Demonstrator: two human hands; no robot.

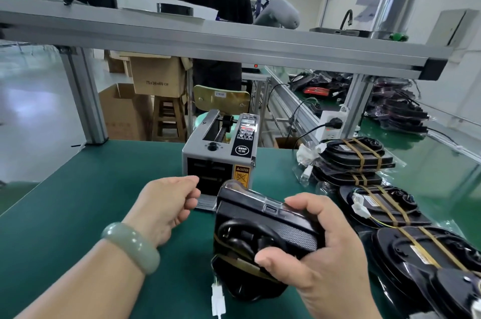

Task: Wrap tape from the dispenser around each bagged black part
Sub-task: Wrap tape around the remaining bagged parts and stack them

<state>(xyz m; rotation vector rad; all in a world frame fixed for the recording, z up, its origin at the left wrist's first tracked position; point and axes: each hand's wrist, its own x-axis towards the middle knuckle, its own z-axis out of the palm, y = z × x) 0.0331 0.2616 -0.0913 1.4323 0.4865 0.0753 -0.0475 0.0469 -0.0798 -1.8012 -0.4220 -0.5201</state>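
Right hand [321, 251], bagged part [260, 219], CAUTION dispenser [218, 152]

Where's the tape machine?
In the head view, the tape dispenser stands on the green mat at centre, just behind the left hand and the bagged black part held in the right hand.
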